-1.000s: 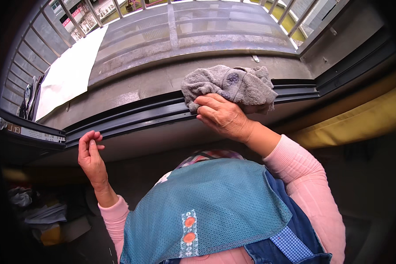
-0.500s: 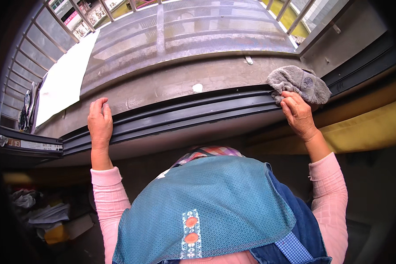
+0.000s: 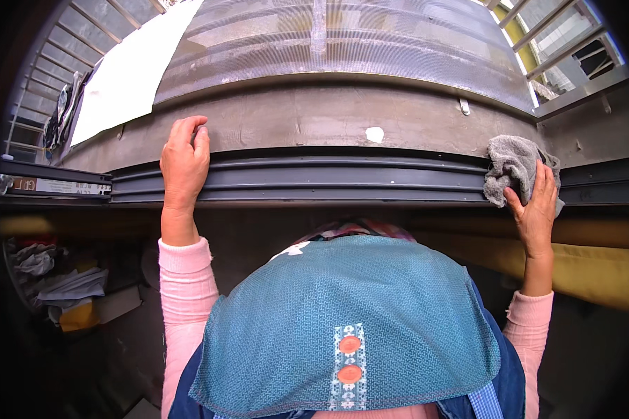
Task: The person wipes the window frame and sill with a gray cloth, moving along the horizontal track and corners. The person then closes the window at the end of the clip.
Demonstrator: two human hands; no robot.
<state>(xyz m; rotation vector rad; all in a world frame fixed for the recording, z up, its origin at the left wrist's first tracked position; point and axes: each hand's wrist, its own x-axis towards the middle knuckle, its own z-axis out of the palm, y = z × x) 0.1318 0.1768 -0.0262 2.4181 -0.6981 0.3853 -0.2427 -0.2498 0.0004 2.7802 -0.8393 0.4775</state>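
A printed label (image 3: 66, 186) marks the dark frame (image 3: 56, 170); tiny lettering.

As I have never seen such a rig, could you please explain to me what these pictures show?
There is no machine here, just a person working bare-handed. The camera is a wide fisheye worn on the head, looking down, so straight edges bend. The right hand holds a crumpled grey cloth on a dark grooved track. The left hand, its fingers slightly curled, holds nothing visible; whether it touches the track is hard to tell. Beyond the track runs a greyish-brown ledge, and a white sheet lies toward the left.
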